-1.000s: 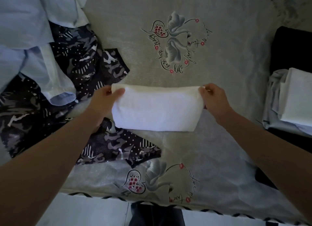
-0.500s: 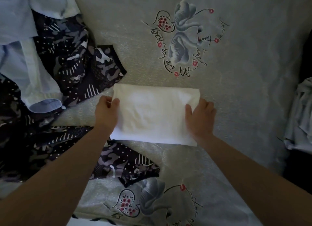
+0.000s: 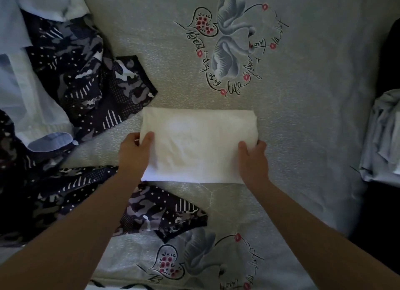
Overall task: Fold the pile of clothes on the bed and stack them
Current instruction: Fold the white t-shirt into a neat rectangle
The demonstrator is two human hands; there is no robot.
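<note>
A folded white garment [image 3: 199,144] lies flat as a rectangle in the middle of the grey printed bedsheet [image 3: 303,116]. My left hand [image 3: 135,153] grips its left edge, thumb on top and fingers tucked under. At the right edge my right hand [image 3: 253,159] does the same, thumb over the cloth and fingers wrapped round the side. To the left lies the unfolded pile: a dark camouflage garment [image 3: 86,82] and a light blue shirt [image 3: 28,99].
A stack of pale folded clothes [image 3: 383,136] sits at the right edge on something dark. Part of the camouflage garment [image 3: 164,211] spreads just below the white one. The bed's near edge runs along the bottom of the view.
The white garment was held up by its top corners, then laid flat on the sheet. Both hands slid down to its side edges and now grip them.
</note>
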